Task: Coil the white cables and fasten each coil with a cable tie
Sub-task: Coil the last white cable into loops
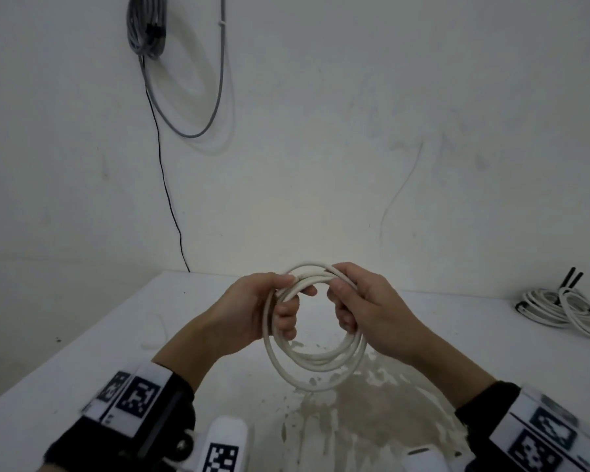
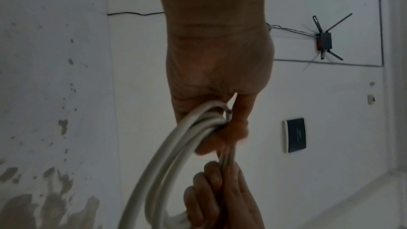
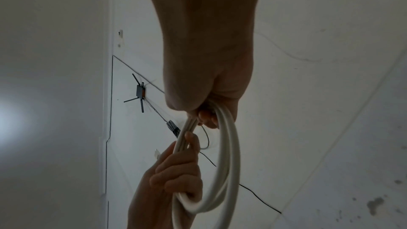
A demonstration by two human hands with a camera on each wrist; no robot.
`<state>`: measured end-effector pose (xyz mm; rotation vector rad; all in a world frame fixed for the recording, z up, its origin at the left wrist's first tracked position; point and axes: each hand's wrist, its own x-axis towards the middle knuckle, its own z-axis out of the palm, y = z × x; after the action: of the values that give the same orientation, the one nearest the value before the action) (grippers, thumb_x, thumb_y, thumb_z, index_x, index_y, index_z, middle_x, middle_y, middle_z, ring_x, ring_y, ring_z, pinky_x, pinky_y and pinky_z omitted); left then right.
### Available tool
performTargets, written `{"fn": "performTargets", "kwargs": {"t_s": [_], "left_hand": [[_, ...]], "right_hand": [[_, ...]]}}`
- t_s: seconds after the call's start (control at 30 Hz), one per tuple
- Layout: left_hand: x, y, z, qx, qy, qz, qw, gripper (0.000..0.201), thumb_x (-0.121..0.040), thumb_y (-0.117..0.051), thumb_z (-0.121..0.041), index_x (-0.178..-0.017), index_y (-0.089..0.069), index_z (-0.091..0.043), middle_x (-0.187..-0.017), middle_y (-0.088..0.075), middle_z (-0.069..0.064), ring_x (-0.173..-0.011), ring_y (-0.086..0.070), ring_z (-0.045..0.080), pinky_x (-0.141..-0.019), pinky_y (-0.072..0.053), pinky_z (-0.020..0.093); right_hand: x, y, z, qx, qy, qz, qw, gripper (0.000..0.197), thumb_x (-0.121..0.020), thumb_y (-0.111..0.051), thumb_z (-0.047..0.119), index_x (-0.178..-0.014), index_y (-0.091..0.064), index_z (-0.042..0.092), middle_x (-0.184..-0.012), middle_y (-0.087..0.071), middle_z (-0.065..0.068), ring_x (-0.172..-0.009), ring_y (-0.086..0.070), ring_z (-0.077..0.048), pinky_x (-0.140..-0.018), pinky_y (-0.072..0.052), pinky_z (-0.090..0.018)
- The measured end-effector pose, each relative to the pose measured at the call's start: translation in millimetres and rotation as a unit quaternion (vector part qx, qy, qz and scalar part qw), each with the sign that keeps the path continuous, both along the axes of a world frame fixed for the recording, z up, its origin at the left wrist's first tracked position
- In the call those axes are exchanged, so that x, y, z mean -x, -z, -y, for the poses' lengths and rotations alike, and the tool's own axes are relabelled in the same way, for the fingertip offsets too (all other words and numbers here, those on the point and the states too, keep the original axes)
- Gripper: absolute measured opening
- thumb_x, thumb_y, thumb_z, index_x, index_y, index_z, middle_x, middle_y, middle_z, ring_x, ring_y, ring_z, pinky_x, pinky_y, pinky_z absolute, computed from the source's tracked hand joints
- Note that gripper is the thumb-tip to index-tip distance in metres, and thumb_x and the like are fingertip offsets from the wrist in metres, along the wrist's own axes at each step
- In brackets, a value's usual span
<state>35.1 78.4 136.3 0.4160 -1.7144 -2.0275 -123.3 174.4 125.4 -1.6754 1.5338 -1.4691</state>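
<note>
Low in the centre of the head view, both hands hold a white cable coil (image 1: 315, 356) up above the white table (image 1: 82, 362), whose surface shows worn, stained patches under the coil. The left hand (image 1: 249, 313) has its fingers curled through the ring and its thumb pressed on top of the strands at the upper left of the loop. The right hand (image 1: 365, 315) closes round the bundled strands at the upper right, fingers wrapped tight; the loops hang below both hands. Further back, at the right edge of the frame, a pile of coiled white cables (image 1: 559, 311) lies on the table near the wall. In the upper left, a grey cable bundle (image 1: 147, 27) hangs on the white wall (image 1: 355, 114).
</note>
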Motion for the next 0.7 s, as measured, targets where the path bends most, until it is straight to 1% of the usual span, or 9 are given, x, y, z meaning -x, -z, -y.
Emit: {"fn": "performTargets", "kwargs": {"t_s": [0.07, 0.17, 0.27, 0.4, 0.43, 0.47, 0.53, 0.6, 0.7], "left_hand": [[-5, -2, 1, 0.011, 0.017, 0.001, 1.000, 0.023, -0.088, -0.042, -0.021, -0.089, -0.057, -0.004, -0.056, -0.049, 0.005, -0.048, -0.053, 0.020, -0.055, -0.049, 0.028], [-3, 3, -1, 0.034, -0.012, -0.018, 0.999, 0.029, -0.084, -0.048, -0.030, -0.089, -0.057, -0.003, -0.064, -0.056, 0.006, -0.052, -0.057, 0.020, -0.057, -0.050, 0.029], [3, 7, -4, 0.053, -0.031, -0.049, 0.997, 0.036, -0.084, -0.047, -0.037, -0.096, -0.053, -0.003, -0.058, -0.050, 0.000, -0.044, -0.045, 0.013, -0.052, -0.042, 0.025], [6, 4, -6, -0.014, -0.035, -0.037, 0.999, 0.058, -0.079, -0.039, -0.060, -0.086, -0.056, -0.004, -0.049, -0.030, -0.002, -0.039, -0.022, 0.009, -0.042, -0.024, 0.021], [8, 3, -5, -0.015, -0.054, -0.026, 0.998, 0.060, -0.079, -0.039, -0.062, -0.083, -0.057, -0.004, -0.047, -0.026, -0.003, -0.039, -0.017, 0.009, -0.040, -0.020, 0.020], [9, 4, -5, 0.004, -0.084, -0.011, 0.996, 0.056, -0.084, -0.041, -0.058, -0.078, -0.057, -0.005, -0.046, -0.023, -0.005, -0.039, -0.015, 0.008, -0.039, -0.017, 0.019], [13, 6, -5, 0.047, -0.131, 0.009, 0.990, 0.041, -0.093, -0.044, -0.040, -0.072, -0.055, -0.006, -0.045, -0.020, -0.006, -0.037, -0.015, 0.008, -0.036, -0.016, 0.018], [13, 8, -5, 0.051, -0.131, -0.003, 0.990, 0.035, -0.095, -0.043, -0.025, -0.070, -0.058, -0.006, -0.046, -0.019, -0.006, -0.038, -0.015, 0.007, -0.037, -0.018, 0.018], [9, 10, -4, 0.048, -0.102, -0.020, 0.993, 0.034, -0.095, -0.041, -0.017, -0.072, -0.061, -0.002, -0.045, -0.022, -0.005, -0.037, -0.019, 0.007, -0.038, -0.025, 0.018]], "right_hand": [[0, -1, -1, 0.002, -0.001, -0.006, 1.000, 0.019, -0.100, -0.038, 0.010, -0.098, -0.055, 0.004, -0.068, -0.042, -0.001, -0.048, -0.038, -0.006, -0.048, -0.035, -0.021], [1, 0, 0, 0.025, 0.022, -0.012, 0.999, 0.018, -0.100, -0.039, 0.010, -0.095, -0.056, 0.007, -0.068, -0.048, -0.001, -0.049, -0.043, -0.008, -0.050, -0.039, -0.023], [0, 1, 2, 0.040, 0.043, -0.010, 0.998, 0.018, -0.099, -0.040, 0.009, -0.096, -0.058, 0.010, -0.071, -0.057, 0.000, -0.051, -0.053, -0.013, -0.049, -0.045, -0.026], [-2, 3, 0, 0.028, 0.016, 0.010, 0.999, 0.021, -0.099, -0.040, 0.008, -0.100, -0.061, 0.011, -0.077, -0.061, -0.005, -0.052, -0.056, -0.017, -0.050, -0.049, -0.029], [-3, 3, -1, 0.025, 0.006, 0.019, 0.999, 0.022, -0.100, -0.041, 0.008, -0.101, -0.062, 0.011, -0.077, -0.063, -0.006, -0.054, -0.057, -0.018, -0.051, -0.050, -0.030], [-3, 2, -2, 0.020, -0.004, 0.030, 0.999, 0.023, -0.100, -0.041, 0.010, -0.103, -0.063, 0.011, -0.078, -0.064, -0.007, -0.056, -0.059, -0.019, -0.054, -0.051, -0.030], [-2, -1, -4, 0.009, -0.019, 0.057, 0.998, 0.026, -0.100, -0.040, 0.014, -0.105, -0.065, 0.011, -0.081, -0.067, -0.009, -0.062, -0.064, -0.022, -0.060, -0.054, -0.031], [0, -5, -5, -0.005, -0.031, 0.082, 0.996, 0.028, -0.101, -0.039, 0.015, -0.104, -0.066, 0.008, -0.088, -0.071, -0.012, -0.070, -0.069, -0.026, -0.067, -0.057, -0.035], [6, -9, -3, 0.000, 0.011, 0.082, 0.997, 0.028, -0.100, -0.041, 0.013, -0.099, -0.066, 0.001, -0.092, -0.072, -0.014, -0.082, -0.071, -0.025, -0.076, -0.058, -0.038]]}}
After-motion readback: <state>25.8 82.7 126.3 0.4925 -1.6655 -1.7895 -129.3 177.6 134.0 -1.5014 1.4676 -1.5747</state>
